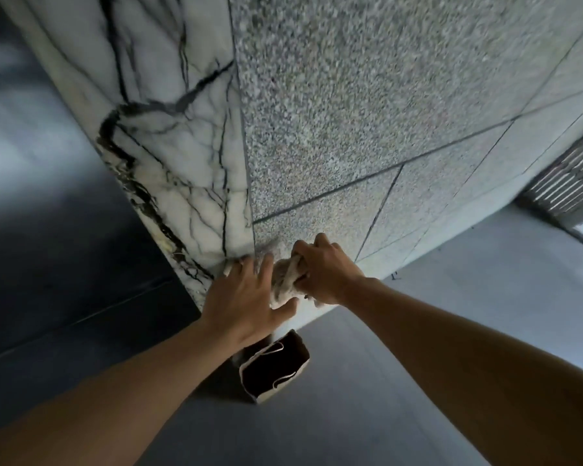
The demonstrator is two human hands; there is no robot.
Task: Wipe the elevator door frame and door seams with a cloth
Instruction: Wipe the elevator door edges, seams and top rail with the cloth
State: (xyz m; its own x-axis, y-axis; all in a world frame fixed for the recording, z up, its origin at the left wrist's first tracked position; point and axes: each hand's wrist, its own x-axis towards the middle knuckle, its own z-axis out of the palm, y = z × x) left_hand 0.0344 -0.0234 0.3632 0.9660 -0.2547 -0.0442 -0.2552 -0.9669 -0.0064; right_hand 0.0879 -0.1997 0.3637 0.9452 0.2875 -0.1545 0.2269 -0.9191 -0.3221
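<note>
Speckled granite wall (367,112) fills most of what I see, tilted hard by the head camera, with dark grout lines crossing it. To its left runs the white, black-veined marble door frame (169,136), a long band whose axis climbs away from me toward the top of the view, and left of that the dark elevator door (48,213), blurred and glossy. Grey floor (485,280) opens to the right and below; a dark paper bag (273,364) with pale handles stands against the base of the frame, directly under my forearms.

Both arms reach forward to the corner where marble meets granite. My left hand (246,301) lies flat with fingers spread, pressing the near part of the cloth (285,280) against the lower end of the frame. My right hand (323,270) is closed in a fist around the bunched far part of the cloth, resting on the granite just beside the seam. The cloth sits between the two hands, touching both.

I judge the stroke ahead runs up along the frame, so the left hand is the nearer one to it. Room is open upward and to the right; the bag crowds any downward pass.
</note>
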